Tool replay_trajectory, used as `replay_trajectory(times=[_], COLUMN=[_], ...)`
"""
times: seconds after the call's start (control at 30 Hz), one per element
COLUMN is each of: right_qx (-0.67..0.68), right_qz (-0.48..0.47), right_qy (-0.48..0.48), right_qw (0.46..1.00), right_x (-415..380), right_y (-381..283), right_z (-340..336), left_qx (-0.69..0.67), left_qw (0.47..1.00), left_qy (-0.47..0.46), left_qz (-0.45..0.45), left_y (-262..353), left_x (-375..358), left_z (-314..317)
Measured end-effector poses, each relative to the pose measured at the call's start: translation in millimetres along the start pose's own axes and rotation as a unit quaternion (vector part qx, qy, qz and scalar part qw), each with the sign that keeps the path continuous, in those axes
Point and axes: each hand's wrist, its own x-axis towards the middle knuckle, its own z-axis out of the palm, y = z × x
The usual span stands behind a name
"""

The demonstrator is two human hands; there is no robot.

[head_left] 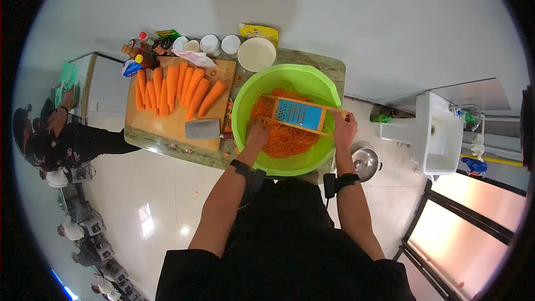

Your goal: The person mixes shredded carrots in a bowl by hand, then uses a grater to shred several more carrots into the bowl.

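A wooden-framed grater with a blue plate (299, 113) lies slanted across a big green basin (330, 159). Shredded carrot (287, 144) fills much of the basin, beneath and around the grater. My right hand (345, 126) grips the grater's right end at the basin's rim. Inside the basin at the left, my left hand (257, 134) is in the shreds by the grater's other end. Its fingers are curled, and whatever they hold is hidden. Left of the basin, several peeled carrots (173, 86) lie on a wooden cutting board (220, 103), with a cleaver (203, 129) near its front edge.
A cream bowl (257, 54), white tubs (210, 44), bottles (146, 56) and a yellow pouch (262, 33) line the table's back. A metal bowl (365, 163) is on the floor at right, near a white sink (440, 134). Another person (61, 139) stands at left.
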Motion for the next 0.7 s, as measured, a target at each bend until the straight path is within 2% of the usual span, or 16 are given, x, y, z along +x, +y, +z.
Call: replay_trajectory(times=[0.03, 0.07, 0.1, 0.17, 0.2, 0.23, 0.27, 0.3, 0.37, 0.43, 0.5, 0.6, 0.67, 0.7], right_qx=[0.000, -0.025, -0.050, -0.035, -0.025, -0.024, 0.004, 0.032, 0.046, 0.055, -0.025, -0.090, -0.135, -0.181], right_qz=[-0.002, 0.001, 0.007, 0.011, 0.015, 0.018, -0.007, -0.031, -0.020, -0.010, -0.029, -0.087, -0.094, -0.098], right_qy=[0.000, 0.007, 0.014, 0.007, 0.000, 0.001, 0.000, -0.002, -0.008, -0.006, 0.074, 0.090, 0.050, 0.013], right_qw=[1.000, 1.000, 0.999, 0.999, 1.000, 1.000, 1.000, 0.999, 0.999, 0.998, 0.997, 0.988, 0.985, 0.979], right_x=[-0.8, -0.9, -2.5, -4.9, -7.4, -9.3, -7.8, -4.7, -3.2, -9.8, -29.0, -52.1, -51.3, -47.8], right_y=[-2.4, -6.8, -10.0, -15.1, -10.5, -3.2, 1.6, 9.1, 32.4, 36.0, 30.3, 27.5, 38.0, 44.3], right_z=[-0.6, -0.4, 0.3, -1.0, -1.7, -2.6, -0.5, 4.7, 11.3, 7.6, 6.6, -6.8, -15.3, -21.4], left_qx=[0.140, 0.276, 0.277, 0.182, 0.189, 0.329, 0.456, 0.456, 0.439, 0.434, 0.428, 0.382, 0.229, 0.228], left_qw=[0.989, 0.955, 0.955, 0.979, 0.977, 0.936, 0.867, 0.867, 0.889, 0.893, 0.898, 0.920, 0.965, 0.965], left_qy=[0.006, 0.017, 0.020, -0.092, -0.095, -0.053, -0.003, 0.003, -0.071, -0.063, -0.057, -0.043, -0.115, -0.115], left_qz=[0.052, 0.103, 0.102, 0.027, 0.028, 0.118, 0.201, 0.198, 0.112, 0.102, 0.090, 0.074, 0.060, 0.060], left_y=[-19.9, -33.0, -40.3, -44.8, -44.8, -45.1, -41.5, -28.9, 2.1, 20.6, 25.1, 15.2, 25.5, 29.9], left_x=[18.4, 36.6, 49.0, 62.5, 56.7, 48.5, 46.5, 39.9, 9.9, -5.6, -9.1, -1.1, -10.1, -15.5], left_z=[16.3, 26.5, 31.7, 37.3, 38.0, 40.8, 39.2, 30.2, 12.9, 2.3, 1.2, -4.6, -28.1, -34.6])
